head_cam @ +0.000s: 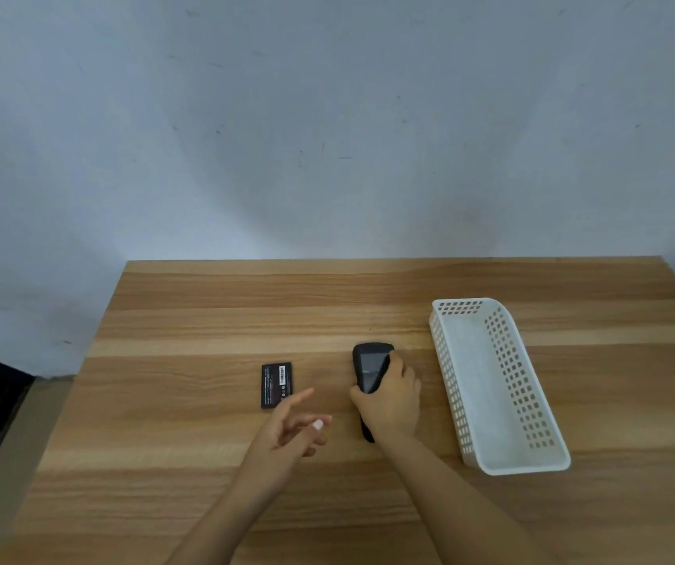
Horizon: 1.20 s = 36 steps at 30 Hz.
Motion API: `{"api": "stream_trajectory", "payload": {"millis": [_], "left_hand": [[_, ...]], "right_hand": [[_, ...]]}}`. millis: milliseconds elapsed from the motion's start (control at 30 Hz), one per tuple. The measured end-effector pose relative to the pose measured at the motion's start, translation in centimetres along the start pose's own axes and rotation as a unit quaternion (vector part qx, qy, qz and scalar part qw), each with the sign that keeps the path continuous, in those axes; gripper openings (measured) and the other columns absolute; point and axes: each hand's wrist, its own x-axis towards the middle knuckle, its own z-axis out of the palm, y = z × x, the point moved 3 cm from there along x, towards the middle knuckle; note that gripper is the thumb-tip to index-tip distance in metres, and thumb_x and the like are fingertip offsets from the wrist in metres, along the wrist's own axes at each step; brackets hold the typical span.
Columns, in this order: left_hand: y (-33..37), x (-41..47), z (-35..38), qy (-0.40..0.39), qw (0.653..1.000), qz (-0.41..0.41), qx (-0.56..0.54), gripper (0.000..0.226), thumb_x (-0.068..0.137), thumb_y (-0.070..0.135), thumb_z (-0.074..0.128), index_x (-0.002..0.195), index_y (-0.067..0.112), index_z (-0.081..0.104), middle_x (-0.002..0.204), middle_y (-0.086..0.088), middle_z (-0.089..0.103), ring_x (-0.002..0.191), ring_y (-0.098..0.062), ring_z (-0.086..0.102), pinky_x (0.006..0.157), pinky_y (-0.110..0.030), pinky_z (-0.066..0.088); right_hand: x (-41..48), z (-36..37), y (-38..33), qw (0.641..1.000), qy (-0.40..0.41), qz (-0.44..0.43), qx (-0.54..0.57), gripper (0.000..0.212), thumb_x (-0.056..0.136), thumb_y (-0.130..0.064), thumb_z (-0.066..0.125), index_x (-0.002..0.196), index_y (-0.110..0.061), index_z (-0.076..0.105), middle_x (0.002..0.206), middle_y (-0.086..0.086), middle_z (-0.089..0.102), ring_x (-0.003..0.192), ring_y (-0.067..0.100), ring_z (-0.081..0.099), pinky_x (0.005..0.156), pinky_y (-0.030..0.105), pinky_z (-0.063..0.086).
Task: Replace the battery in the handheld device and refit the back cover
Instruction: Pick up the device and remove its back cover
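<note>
A black handheld device [369, 367] lies screen up on the wooden table [205, 311], its length running away from me. My right hand [391, 397] is wrapped around its middle and lower part, hiding much of the body. A flat black battery [276, 385] with white print and a barcode label rests on the table to the left of the device. My left hand [293, 428] hovers just below and right of the battery, fingers spread, holding nothing. No separate back cover shows.
A white perforated plastic basket [531, 466] stands to the right of the device, long side angled away; nothing shows inside it. A pale wall rises behind the table's far edge. The table's left edge drops to a dark floor.
</note>
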Motion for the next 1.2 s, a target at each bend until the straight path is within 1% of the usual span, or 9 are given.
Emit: {"api": "stream_trajectory", "payload": {"millis": [167, 300, 400, 533, 667, 767, 900, 1033, 1200], "left_hand": [[1.2, 0.5, 0.4, 0.004, 0.999, 0.023, 0.037, 0.044, 0.094, 0.017, 0.062, 0.13, 0.037, 0.047, 0.106, 0.012, 0.074, 0.097, -0.009, 0.068, 0.083, -0.026, 0.056], [3.6, 1.0, 1.2, -0.023, 0.982, 0.098, 0.16, 0.076, 0.083, 0.034, 0.076, 0.145, 0.038, 0.033, 0.137, 0.02, 0.049, 0.123, 0.004, 0.048, 0.1, -0.019, 0.043], [6.7, 1.5, 1.8, -0.083, 0.942, 0.191, 0.264, 0.102, 0.072, 0.052, 0.079, 0.15, 0.044, 0.013, 0.154, 0.026, 0.017, 0.142, 0.006, 0.018, 0.116, -0.027, 0.025], [12.6, 1.1, 1.9, -0.147, 0.853, 0.311, 0.393, 0.124, 0.063, 0.065, 0.079, 0.153, 0.037, -0.001, 0.158, 0.027, -0.013, 0.147, 0.002, -0.013, 0.119, -0.029, 0.004], [18.9, 0.2, 1.0, -0.131, 0.748, 0.428, 0.491, 0.117, 0.064, 0.071, 0.073, 0.155, 0.028, 0.014, 0.161, 0.018, 0.004, 0.146, 0.006, -0.009, 0.12, -0.022, -0.006], [23.4, -0.9, 0.8, -0.139, 0.708, 0.479, 0.5, 0.084, 0.073, 0.06, 0.074, 0.144, 0.027, 0.043, 0.149, 0.013, 0.039, 0.139, 0.004, 0.027, 0.116, -0.018, 0.021], [27.9, -3.1, 1.6, -0.16, 0.694, 0.477, 0.515, 0.046, 0.085, 0.044, 0.071, 0.127, 0.031, 0.058, 0.127, 0.013, 0.056, 0.115, -0.001, 0.052, 0.095, -0.023, 0.045], [30.6, -4.8, 2.1, -0.162, 0.688, 0.475, 0.523, 0.032, 0.086, 0.036, 0.072, 0.116, 0.028, 0.063, 0.11, 0.012, 0.061, 0.098, -0.001, 0.055, 0.085, -0.023, 0.046], [32.4, -6.2, 2.2, -0.153, 0.695, 0.478, 0.515, 0.031, 0.085, 0.037, 0.072, 0.114, 0.027, 0.064, 0.106, 0.011, 0.06, 0.097, -0.002, 0.054, 0.085, -0.024, 0.045]], "right_hand": [[-0.2, -0.8, 0.1, 0.995, -0.006, 0.008, 0.101, 0.085, 0.064, -0.038, 0.078, 0.138, -0.02, 0.041, 0.128, 0.007, 0.056, 0.118, 0.027, 0.052, 0.087, 0.04, 0.054], [-0.9, -2.7, -0.3, 0.978, -0.04, -0.011, 0.205, 0.076, 0.066, -0.036, 0.082, 0.133, -0.027, 0.047, 0.116, -0.005, 0.061, 0.1, 0.014, 0.059, 0.076, 0.029, 0.054], [-1.9, -5.5, -1.5, 0.957, -0.078, -0.043, 0.277, 0.071, 0.069, -0.031, 0.084, 0.132, -0.032, 0.049, 0.114, -0.012, 0.06, 0.104, 0.008, 0.058, 0.079, 0.019, 0.048], [-3.2, -10.2, -3.2, 0.934, -0.119, -0.094, 0.324, 0.069, 0.062, -0.037, 0.085, 0.125, -0.04, 0.057, 0.117, -0.014, 0.065, 0.108, 0.006, 0.062, 0.091, 0.031, 0.054], [-4.0, -15.7, -4.4, 0.906, -0.18, -0.15, 0.353, 0.058, 0.073, -0.016, 0.084, 0.125, -0.032, 0.063, 0.121, -0.007, 0.07, 0.106, 0.005, 0.067, 0.084, 0.019, 0.053], [-4.8, -19.2, -4.9, 0.88, -0.237, -0.174, 0.374, 0.054, 0.075, -0.009, 0.081, 0.124, -0.026, 0.066, 0.118, -0.002, 0.073, 0.108, 0.005, 0.068, 0.078, 0.018, 0.056], [-5.8, -22.4, -5.9, 0.849, -0.291, -0.207, 0.39, 0.051, 0.069, -0.021, 0.077, 0.119, -0.026, 0.07, 0.117, 0.008, 0.074, 0.111, 0.022, 0.068, 0.094, 0.036, 0.054], [-6.5, -24.7, -6.8, 0.831, -0.316, -0.232, 0.395, 0.045, 0.068, -0.023, 0.074, 0.113, -0.028, 0.074, 0.112, 0.009, 0.075, 0.1, 0.021, 0.071, 0.083, 0.029, 0.054], [-7.2, -26.9, -7.1, 0.831, -0.312, -0.263, 0.378, 0.048, 0.074, -0.026, 0.071, 0.122, -0.031, 0.068, 0.124, 0.004, 0.07, 0.114, 0.018, 0.066, 0.091, 0.029, 0.05]]}}
